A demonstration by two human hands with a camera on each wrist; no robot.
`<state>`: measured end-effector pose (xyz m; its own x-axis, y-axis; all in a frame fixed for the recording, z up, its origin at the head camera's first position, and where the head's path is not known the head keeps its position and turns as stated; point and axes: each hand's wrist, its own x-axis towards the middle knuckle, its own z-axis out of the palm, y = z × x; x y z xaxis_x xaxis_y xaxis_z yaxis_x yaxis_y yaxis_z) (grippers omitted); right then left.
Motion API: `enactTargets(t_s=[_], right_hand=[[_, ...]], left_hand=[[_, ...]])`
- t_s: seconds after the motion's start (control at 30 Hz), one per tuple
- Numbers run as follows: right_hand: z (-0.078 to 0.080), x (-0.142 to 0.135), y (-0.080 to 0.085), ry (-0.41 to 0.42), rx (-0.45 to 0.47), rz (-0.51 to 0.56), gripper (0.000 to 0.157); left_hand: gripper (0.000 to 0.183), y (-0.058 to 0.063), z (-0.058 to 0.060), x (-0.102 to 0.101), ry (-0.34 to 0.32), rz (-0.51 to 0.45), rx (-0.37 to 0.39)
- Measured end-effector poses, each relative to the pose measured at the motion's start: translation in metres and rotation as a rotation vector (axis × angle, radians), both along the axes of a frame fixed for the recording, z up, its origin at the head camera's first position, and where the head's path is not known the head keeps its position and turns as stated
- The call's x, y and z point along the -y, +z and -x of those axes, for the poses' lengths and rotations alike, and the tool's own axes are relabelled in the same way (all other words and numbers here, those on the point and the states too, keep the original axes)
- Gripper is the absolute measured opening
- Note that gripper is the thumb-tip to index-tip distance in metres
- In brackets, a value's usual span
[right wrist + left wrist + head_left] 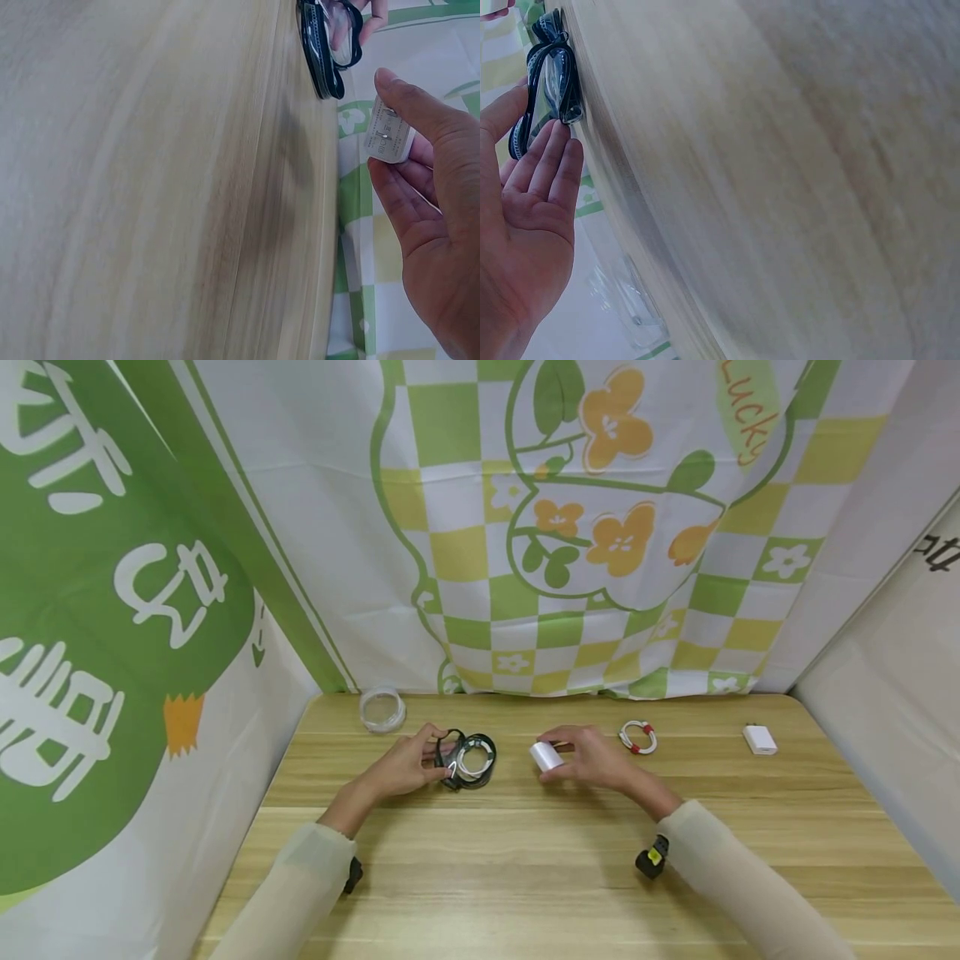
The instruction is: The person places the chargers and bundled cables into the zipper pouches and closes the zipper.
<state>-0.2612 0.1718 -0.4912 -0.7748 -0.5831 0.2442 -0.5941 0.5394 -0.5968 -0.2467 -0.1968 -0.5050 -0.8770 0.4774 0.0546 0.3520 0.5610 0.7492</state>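
In the head view my left hand [405,767] pinches a bundle of black looped cord [491,768] between thumb and fingers. The cord looks flat with pale markings in the left wrist view, and clear plastic shows among its loops [568,75]. A white coil [476,757] sits within the black loops. To the right, my right hand [592,758] holds a white charger plug [547,757] between thumb and fingers. Its metal prongs and printed face [384,136] show in the right wrist view. Both things are held near each other over the table.
A clear ring-shaped coil [382,710] lies at the table's back left. Right of my right hand lies a white coiled cable [638,737] with red ties. Another white charger plug [760,739] lies farther right. A patterned cloth [517,635] hangs behind the wooden table [480,877].
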Motion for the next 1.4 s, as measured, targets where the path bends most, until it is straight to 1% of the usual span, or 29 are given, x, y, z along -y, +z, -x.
enactTargets(t_s=[0.3, 0.53, 0.87, 1.13, 1.4], right_hand=[[0.002, 0.012, -0.003, 0.052, 0.026, 0.042, 0.056], [0.003, 0.022, -0.004, 0.051, 0.003, 0.039, 0.057], [0.002, 0.034, -0.004, 0.052, 0.011, 0.050, 0.058], [0.002, 0.044, -0.005, 0.053, -0.044, 0.039, 0.059], [0.002, 0.060, -0.007, 0.063, -0.025, 0.062, 0.057]], left_hand=[[0.063, 0.000, 0.000, 0.000, 0.002, -0.009, 0.009], [0.061, 0.000, 0.000, 0.000, -0.005, -0.015, 0.007], [0.063, -0.001, 0.001, 0.001, -0.010, -0.020, 0.010], [0.063, -0.001, 0.001, 0.001, 0.003, -0.007, 0.005], [0.061, -0.002, 0.002, 0.001, 0.000, -0.006, -0.006]])
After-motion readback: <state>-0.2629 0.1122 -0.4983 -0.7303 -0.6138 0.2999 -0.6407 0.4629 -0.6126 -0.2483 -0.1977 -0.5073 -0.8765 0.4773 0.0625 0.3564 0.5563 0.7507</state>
